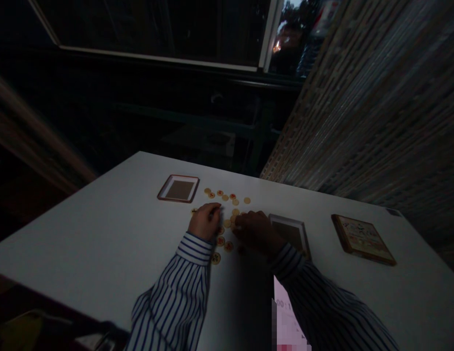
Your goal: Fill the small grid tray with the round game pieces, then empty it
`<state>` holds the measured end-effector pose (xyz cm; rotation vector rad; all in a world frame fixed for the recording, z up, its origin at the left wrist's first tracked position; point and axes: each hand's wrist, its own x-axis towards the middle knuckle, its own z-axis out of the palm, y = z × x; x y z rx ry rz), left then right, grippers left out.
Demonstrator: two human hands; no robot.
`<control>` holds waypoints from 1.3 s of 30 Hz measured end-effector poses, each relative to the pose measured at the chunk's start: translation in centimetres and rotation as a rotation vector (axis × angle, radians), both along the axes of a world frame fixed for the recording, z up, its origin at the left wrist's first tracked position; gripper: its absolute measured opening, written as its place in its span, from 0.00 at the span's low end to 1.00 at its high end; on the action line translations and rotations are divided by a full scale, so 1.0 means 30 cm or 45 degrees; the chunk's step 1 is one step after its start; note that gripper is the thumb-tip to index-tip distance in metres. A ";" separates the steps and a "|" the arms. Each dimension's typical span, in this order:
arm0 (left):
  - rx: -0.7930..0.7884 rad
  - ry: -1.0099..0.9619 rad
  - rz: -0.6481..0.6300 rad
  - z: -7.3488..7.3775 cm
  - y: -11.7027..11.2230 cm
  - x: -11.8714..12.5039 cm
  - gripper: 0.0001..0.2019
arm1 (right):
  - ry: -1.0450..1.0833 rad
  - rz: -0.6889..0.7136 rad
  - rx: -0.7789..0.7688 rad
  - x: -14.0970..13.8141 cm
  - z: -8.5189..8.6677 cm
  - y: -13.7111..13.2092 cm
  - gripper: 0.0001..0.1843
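Round wooden xiangqi pieces (pixel 220 241) lie scattered in the middle of the white table (pixel 84 234), some showing red or dark characters, others plain. Among them, my left hand (pixel 206 220) is curled with thumb and forefinger close together at the left side; whatever it holds, if anything, is hidden. My right hand (pixel 258 231) is closed over the right side of the group, its fingertips at a plain xiangqi piece (pixel 233 220) in a small cluster. Shadow hides part of its grip. A loose row with a plain piece (pixel 247 200) lies beyond both hands.
An open box half (pixel 178 188) stands left of the pieces, another tray (pixel 290 229) behind my right wrist. A box lid with a printed picture (pixel 364 239) lies farther right. A lit screen (pixel 290 317) is under my right forearm. A bead curtain (pixel 358 97) hangs at right.
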<state>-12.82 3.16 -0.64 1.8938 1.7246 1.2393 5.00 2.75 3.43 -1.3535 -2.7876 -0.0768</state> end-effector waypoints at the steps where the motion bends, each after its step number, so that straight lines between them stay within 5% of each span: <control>1: 0.004 0.007 0.002 0.001 0.000 0.000 0.10 | -0.005 -0.001 -0.004 -0.003 -0.006 0.001 0.11; 22: -0.031 0.043 -0.017 0.006 -0.008 0.011 0.11 | 0.102 0.023 -0.061 -0.003 -0.024 0.015 0.07; 32: 0.016 -0.162 -0.124 0.009 -0.017 0.029 0.10 | 1.089 0.046 -0.510 0.033 -0.054 0.045 0.09; 39: 0.086 -0.204 -0.234 0.038 -0.041 0.044 0.09 | 1.443 -0.144 -0.911 0.034 -0.025 0.052 0.12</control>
